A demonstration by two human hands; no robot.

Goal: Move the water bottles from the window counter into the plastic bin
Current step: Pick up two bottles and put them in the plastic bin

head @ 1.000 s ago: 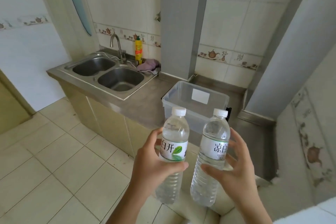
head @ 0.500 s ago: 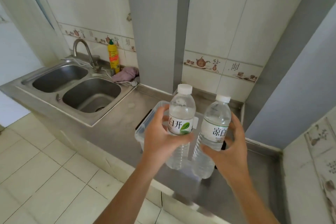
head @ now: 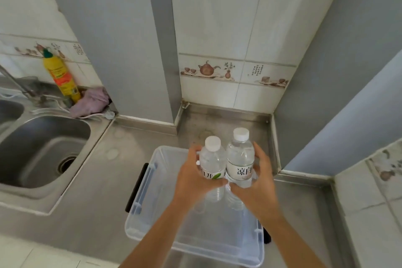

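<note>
lowering two bottles into the bin [head: 139, 220]
left hand [head: 191, 178] gripping the left bottle [head: 212, 162], right hand [head: 258, 185] gripping the right bottle [head: 240, 160]; keeping both upright over the bin should help.

hidden: lower bodies of two clear plastic water bottles [head: 226, 163], behind gripping left hand [head: 193, 177] and right hand [head: 258, 189] | unreadable: both white labels, partly covered | cut off: steel sink basin [head: 43, 150] and tap [head: 15, 81] at left edge | cannot tell: whether bottle bases touch clear plastic bin [head: 152, 180] floor
</note>
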